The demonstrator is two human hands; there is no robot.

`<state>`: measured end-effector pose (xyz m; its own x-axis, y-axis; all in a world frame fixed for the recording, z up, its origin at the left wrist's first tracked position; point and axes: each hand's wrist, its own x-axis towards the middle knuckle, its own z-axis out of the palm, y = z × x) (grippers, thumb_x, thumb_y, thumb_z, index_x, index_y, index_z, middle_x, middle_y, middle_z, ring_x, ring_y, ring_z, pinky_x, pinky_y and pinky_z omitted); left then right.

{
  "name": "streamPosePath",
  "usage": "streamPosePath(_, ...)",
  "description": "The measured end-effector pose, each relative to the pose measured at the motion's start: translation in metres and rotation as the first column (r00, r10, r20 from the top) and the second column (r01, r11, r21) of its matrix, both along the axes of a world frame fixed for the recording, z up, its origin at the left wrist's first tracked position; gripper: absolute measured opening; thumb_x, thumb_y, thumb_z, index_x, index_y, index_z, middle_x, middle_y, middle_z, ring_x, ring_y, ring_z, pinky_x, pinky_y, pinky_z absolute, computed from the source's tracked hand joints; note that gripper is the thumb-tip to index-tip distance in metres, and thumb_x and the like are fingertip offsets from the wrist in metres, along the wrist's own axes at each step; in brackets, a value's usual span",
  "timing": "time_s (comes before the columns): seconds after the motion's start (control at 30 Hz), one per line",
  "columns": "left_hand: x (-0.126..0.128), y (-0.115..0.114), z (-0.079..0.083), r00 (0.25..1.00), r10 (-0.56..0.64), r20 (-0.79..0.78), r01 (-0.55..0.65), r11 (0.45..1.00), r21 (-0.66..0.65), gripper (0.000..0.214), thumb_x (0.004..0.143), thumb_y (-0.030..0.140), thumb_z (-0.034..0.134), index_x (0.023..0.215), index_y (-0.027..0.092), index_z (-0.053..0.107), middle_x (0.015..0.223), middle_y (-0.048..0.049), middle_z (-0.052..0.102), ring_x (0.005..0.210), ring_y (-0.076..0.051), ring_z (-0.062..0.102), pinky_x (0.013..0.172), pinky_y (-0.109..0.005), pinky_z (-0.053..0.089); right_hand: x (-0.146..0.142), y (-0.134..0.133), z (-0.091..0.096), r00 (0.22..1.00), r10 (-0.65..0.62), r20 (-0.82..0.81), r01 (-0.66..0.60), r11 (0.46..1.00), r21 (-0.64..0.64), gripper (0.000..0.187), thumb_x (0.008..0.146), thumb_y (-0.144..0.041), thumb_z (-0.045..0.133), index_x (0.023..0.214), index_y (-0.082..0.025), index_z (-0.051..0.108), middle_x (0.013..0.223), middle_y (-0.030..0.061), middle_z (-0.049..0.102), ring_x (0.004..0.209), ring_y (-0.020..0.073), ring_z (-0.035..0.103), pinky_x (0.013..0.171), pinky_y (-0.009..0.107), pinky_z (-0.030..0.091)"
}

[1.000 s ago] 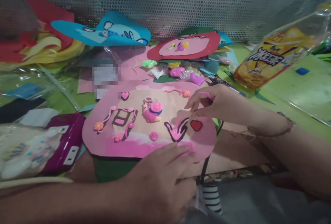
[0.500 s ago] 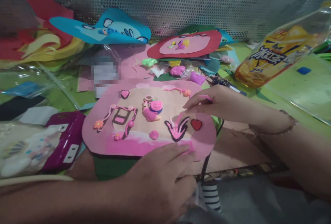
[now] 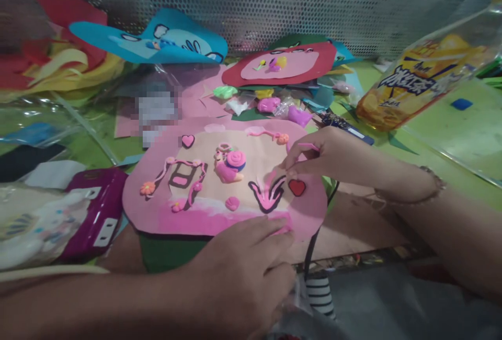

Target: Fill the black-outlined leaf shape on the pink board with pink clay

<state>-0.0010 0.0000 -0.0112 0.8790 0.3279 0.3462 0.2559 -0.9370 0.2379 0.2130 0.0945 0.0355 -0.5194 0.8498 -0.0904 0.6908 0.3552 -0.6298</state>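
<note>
Pressure from the left hand [image 3: 243, 272], spread flat on the near edge of the pink card [image 3: 149, 209], could smear its clay, and beyond it the right hand [image 3: 319, 154], pinching a thin pink strip [image 3: 308, 146] above the sprout shape [image 3: 269, 196], might snap it.

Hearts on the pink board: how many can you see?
2. A pink heart sits at the upper left of the pink board; a red heart lies just below the fingertips of the right hand. The left hand may hide others.
</note>
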Motion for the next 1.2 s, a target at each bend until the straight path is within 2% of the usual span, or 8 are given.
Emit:
streamPosePath(0.13, -0.001, -0.001, 0.001, 1.000, 0.002, -0.002, -0.002, 1.000, -0.002, 0.036, 0.098, 0.023, 0.035, 0.092, 0.009, 0.068, 0.101, -0.0111, 0.067, 0.106, -0.023, 0.057, 0.104, -0.036, 0.037, 0.000, -0.001, -0.001, 0.999, 0.007, -0.032, -0.004, 0.996, 0.089, 0.005, 0.070, -0.022, 0.066, 0.067, -0.023, 0.069, 0.078, -0.0018, 0.066, 0.065, 0.0099, 0.055, 0.054, 0.024, 0.040)
streamPosePath(0.23, -0.002, 0.002, -0.001, 1.000, -0.014, -0.024, 0.014, 1.000, 0.007, 0.033, 0.097, 0.024, 0.038, 0.093, 0.010, 0.068, 0.100, -0.0099, 0.067, 0.106, -0.023, 0.057, 0.105, -0.036, 0.035, 0.000, -0.001, -0.002, 0.999, 0.025, -0.029, -0.023, 0.997, 0.074, 0.007, 0.070, -0.022, 0.064, 0.067, -0.022, 0.070, 0.068, -0.0024, 0.061, 0.057, 0.0081, 0.049, 0.050, 0.023, 0.036)
streamPosePath(0.33, -0.003, 0.004, -0.004, 0.999, -0.037, -0.016, 0.038, 0.999, 0.035, 0.032, 0.096, 0.027, 0.039, 0.094, 0.010, 0.067, 0.101, -0.0100, 0.067, 0.106, -0.024, 0.057, 0.106, -0.037, 0.035, -0.001, -0.003, 0.001, 1.000, -0.002, 0.004, 0.002, 1.000, 0.007, 0.009, 0.071, -0.020, 0.062, 0.068, -0.023, 0.070, 0.055, -0.0052, 0.055, 0.049, 0.0064, 0.043, 0.045, 0.022, 0.032)
streamPosePath(0.4, -0.003, 0.005, -0.007, 0.999, -0.051, 0.007, 0.050, 0.997, 0.051, 0.032, 0.095, 0.028, 0.040, 0.093, 0.010, 0.066, 0.100, -0.0107, 0.067, 0.106, -0.024, 0.057, 0.105, -0.037, 0.035, -0.002, -0.003, 0.003, 0.999, -0.027, 0.034, 0.027, 1.000, 0.008, 0.009, 0.071, -0.019, 0.062, 0.067, -0.023, 0.070, 0.051, -0.0061, 0.052, 0.047, 0.0058, 0.042, 0.044, 0.021, 0.031)
streamPosePath(0.6, -0.002, 0.005, -0.011, 0.997, -0.057, 0.048, 0.055, 0.998, 0.044, 0.030, 0.094, 0.026, 0.040, 0.089, 0.009, 0.065, 0.097, -0.0116, 0.067, 0.106, -0.025, 0.057, 0.107, -0.039, 0.034, -0.001, -0.002, 0.004, 0.997, 0.008, 0.076, -0.011, 0.999, 0.038, 0.007, 0.072, -0.020, 0.064, 0.071, -0.024, 0.070, 0.050, -0.0066, 0.054, 0.044, 0.0064, 0.044, 0.041, 0.021, 0.031)
streamPosePath(0.83, -0.001, 0.004, -0.003, 0.999, -0.043, -0.003, 0.043, 0.999, 0.028, 0.032, 0.095, 0.022, 0.038, 0.088, 0.010, 0.066, 0.099, -0.0110, 0.067, 0.107, -0.024, 0.057, 0.106, -0.037, 0.035, 0.001, -0.002, 0.005, 0.997, 0.043, 0.068, -0.045, 0.999, 0.014, 0.012, 0.074, -0.019, 0.060, 0.073, -0.023, 0.071, 0.058, -0.0048, 0.062, 0.049, 0.0079, 0.050, 0.045, 0.022, 0.035)
streamPosePath(1.03, -0.003, 0.005, -0.005, 0.997, -0.068, 0.030, 0.066, 0.997, 0.049, 0.030, 0.093, 0.022, 0.040, 0.088, 0.010, 0.067, 0.097, -0.0104, 0.068, 0.103, -0.025, 0.058, 0.106, -0.037, 0.035, -0.003, -0.004, 0.001, 0.998, -0.016, 0.057, 0.015, 0.999, 0.029, 0.012, 0.072, -0.018, 0.062, 0.075, -0.023, 0.072, 0.054, -0.0054, 0.059, 0.047, 0.0074, 0.049, 0.042, 0.021, 0.035)
streamPosePath(1.2, -0.002, 0.005, -0.009, 0.998, -0.061, 0.020, 0.060, 0.997, 0.041, 0.030, 0.092, 0.024, 0.042, 0.091, 0.008, 0.067, 0.099, -0.0116, 0.067, 0.104, -0.026, 0.058, 0.108, -0.038, 0.031, -0.007, -0.008, 0.005, 0.997, 0.053, 0.057, -0.051, 0.998, -0.041, 0.026, 0.072, -0.007, 0.053, 0.080, -0.022, 0.072, 0.077, -0.0032, 0.072, 0.065, 0.0106, 0.063, 0.053, 0.019, 0.045)
